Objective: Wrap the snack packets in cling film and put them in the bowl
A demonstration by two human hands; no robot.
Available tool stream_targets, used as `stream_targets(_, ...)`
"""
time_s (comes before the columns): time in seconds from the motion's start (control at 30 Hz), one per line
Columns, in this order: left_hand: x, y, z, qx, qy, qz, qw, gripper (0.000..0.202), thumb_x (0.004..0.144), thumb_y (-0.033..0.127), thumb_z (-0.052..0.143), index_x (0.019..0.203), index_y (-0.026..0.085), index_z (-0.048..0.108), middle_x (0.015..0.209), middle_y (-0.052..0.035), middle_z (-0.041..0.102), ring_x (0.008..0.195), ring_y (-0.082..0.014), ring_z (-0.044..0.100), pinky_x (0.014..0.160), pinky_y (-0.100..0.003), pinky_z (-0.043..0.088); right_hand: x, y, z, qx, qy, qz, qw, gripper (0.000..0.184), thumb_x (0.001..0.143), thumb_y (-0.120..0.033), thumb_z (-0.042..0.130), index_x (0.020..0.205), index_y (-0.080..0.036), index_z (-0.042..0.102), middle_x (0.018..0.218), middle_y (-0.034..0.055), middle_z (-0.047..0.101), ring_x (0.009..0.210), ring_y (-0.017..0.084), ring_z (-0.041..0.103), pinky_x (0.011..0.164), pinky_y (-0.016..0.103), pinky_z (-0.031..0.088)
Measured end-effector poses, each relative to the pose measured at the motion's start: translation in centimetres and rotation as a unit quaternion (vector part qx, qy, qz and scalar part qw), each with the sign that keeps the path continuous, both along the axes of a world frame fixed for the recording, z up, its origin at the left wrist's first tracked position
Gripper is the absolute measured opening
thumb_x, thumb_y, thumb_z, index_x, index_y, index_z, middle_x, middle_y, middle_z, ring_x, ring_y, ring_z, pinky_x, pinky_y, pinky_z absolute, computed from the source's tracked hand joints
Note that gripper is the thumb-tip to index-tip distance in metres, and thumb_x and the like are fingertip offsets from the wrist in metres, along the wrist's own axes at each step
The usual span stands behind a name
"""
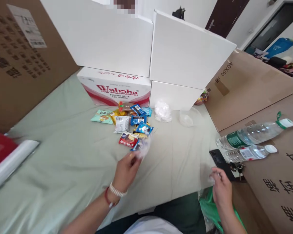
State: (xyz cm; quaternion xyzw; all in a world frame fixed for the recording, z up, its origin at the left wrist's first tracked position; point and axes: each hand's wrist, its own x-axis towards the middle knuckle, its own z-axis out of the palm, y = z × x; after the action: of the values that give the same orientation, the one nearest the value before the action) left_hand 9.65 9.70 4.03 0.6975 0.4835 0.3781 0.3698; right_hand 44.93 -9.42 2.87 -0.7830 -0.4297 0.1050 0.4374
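Note:
My left hand [127,169], with beaded bracelets at the wrist, is closed on a thin clear plastic wrapper [144,150]. The wrapper hangs over the near edge of a heap of small packaged snacks. In the heap are a red snack packet [128,139], a white packet [122,124], a blue packet [144,128] and a mint-green packet [102,117]. My right hand [221,186] is at the table's front right edge, fingers pinched together. Something small and translucent shows at its fingertips, too blurred to name.
Behind the snacks stands a Wahaha carton [117,89] with white panels above. A crumpled clear plastic ball [162,111] and a clear plastic bowl [186,117] sit nearby. Two water bottles [254,134] and a phone [221,162] lie right; a green bag [208,208] hangs below.

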Motion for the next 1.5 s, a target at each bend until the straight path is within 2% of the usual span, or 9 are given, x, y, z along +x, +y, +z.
stream_targets(0.17, 11.0, 9.6, 4.5, -0.079, -0.071, -0.019, 0.994, 0.009, 0.093, 0.023, 0.06, 0.095, 0.015, 0.063, 0.084, -0.0069, 0.069, 0.064, -0.0128, 0.061, 0.065, -0.029, 0.051, -3.7, -5.8, -0.8, 0.059, 0.098, -0.127, 0.985, 0.014, 0.087, -0.044, 0.062, 0.093, -0.032, 0.065, 0.068, 0.0001, 0.059, 0.052, 0.025, 0.062, 0.042, 0.038, 0.05)
stream_targets(0.3, 15.0, 12.9, 5.5, -0.096, -0.095, -0.063, 0.989, 0.061, 0.084, 0.022, 0.073, 0.137, 0.002, 0.049, 0.129, -0.0233, 0.062, 0.071, -0.0091, 0.066, 0.077, -0.028, 0.052, -4.2, -6.3, 0.5, 0.094, 0.173, -0.072, 0.978, 0.02, 0.091, -0.037, 0.059, 0.109, -0.032, 0.065, 0.082, 0.0023, 0.064, 0.07, 0.026, 0.068, 0.055, 0.04, 0.058)
stream_targets(0.47, 9.2, 6.6, 0.6, -0.09, -0.116, -0.108, 0.983, 0.033, 0.081, 0.025, 0.073, 0.111, 0.011, 0.065, 0.122, -0.0121, 0.065, 0.081, -0.0114, 0.064, 0.089, -0.031, 0.054, -5.4, -4.8, 0.7, 0.141, 0.297, -0.035, 0.944, 0.028, 0.083, -0.029, 0.068, 0.111, -0.028, 0.069, 0.106, 0.0053, 0.069, 0.09, 0.024, 0.071, 0.081, 0.045, 0.062)
stream_targets(0.63, 2.5, 0.8, -4.0, -0.197, -0.146, -0.198, 0.949, 0.034, 0.09, 0.051, 0.06, 0.085, 0.018, 0.065, 0.081, -0.0036, 0.066, 0.066, -0.0142, 0.061, 0.055, -0.025, 0.052, -10.4, 1.7, 0.8, 0.099, 0.477, 0.003, 0.873, 0.033, 0.074, -0.028, 0.081, 0.106, -0.024, 0.073, 0.12, 0.0086, 0.073, 0.114, 0.028, 0.069, 0.111, 0.052, 0.049)
stream_targets(0.8, 1.4, 0.0, -4.1, -0.297, -0.277, -0.246, 0.88, 0.054, 0.087, 0.069, 0.062, 0.108, 0.019, 0.063, 0.112, -0.0091, 0.066, 0.077, -0.0141, 0.066, 0.049, -0.021, 0.048, -16.6, 8.9, 1.4, 0.098, 0.531, 0.137, 0.83, 0.072, 0.064, -0.012, 0.073, 0.132, -0.032, 0.064, 0.145, 0.0057, 0.063, 0.145, 0.028, 0.049, 0.126, 0.054, 0.03)
stream_targets(1.0, 1.6, 1.0, -4.5, -0.254, -0.289, -0.267, 0.884, 0.051, 0.077, 0.062, 0.078, 0.099, 0.018, 0.064, 0.095, -0.0046, 0.065, 0.081, -0.0165, 0.062, 0.057, -0.024, 0.049, -19.9, 12.0, 1.1, 0.062, 0.421, 0.243, 0.872, 0.069, 0.073, -0.024, 0.077, 0.138, -0.038, 0.059, 0.159, 0.0015, 0.049, 0.148, 0.027, 0.044, 0.12, 0.048, 0.039)
stream_targets(1.13, 1.6, 1.3, -5.1, -0.19, -0.3, -0.216, 0.91, 0.046, 0.077, 0.059, 0.079, 0.077, 0.017, 0.061, 0.089, -0.0032, 0.063, 0.083, -0.0153, 0.059, 0.072, -0.027, 0.05, -19.7, 11.8, 0.5, -0.008, 0.354, 0.213, 0.911, 0.031, 0.081, -0.039, 0.08, 0.108, -0.027, 0.074, 0.113, 0.0053, 0.073, 0.106, 0.023, 0.066, 0.095, 0.037, 0.052)
stream_targets(1.23, 1.5, 1.4, -5.1, -0.212, -0.324, -0.213, 0.897, 0.049, 0.076, 0.06, 0.081, 0.073, 0.017, 0.057, 0.091, -0.0033, 0.063, 0.083, -0.014, 0.058, 0.073, -0.027, 0.048, -18.7, 11.4, 0.3, -0.029, 0.363, 0.163, 0.917, 0.028, 0.077, -0.045, 0.083, 0.091, -0.023, 0.073, 0.081, 0.0006, 0.069, 0.071, 0.015, 0.058, 0.07, 0.029, 0.048)
stream_targets(1.5, 1.3, 1.8, -5.5, -0.291, -0.363, -0.17, 0.869, 0.056, 0.072, 0.066, 0.08, 0.074, 0.02, 0.048, 0.075, 0.0026, 0.057, 0.07, -0.0115, 0.056, 0.065, -0.025, 0.047, -15.9, 10.6, 0.3, 0.012, 0.379, 0.087, 0.921, 0.037, 0.076, -0.053, 0.082, 0.094, -0.023, 0.07, 0.083, -0.0001, 0.067, 0.072, 0.015, 0.057, 0.066, 0.028, 0.046)
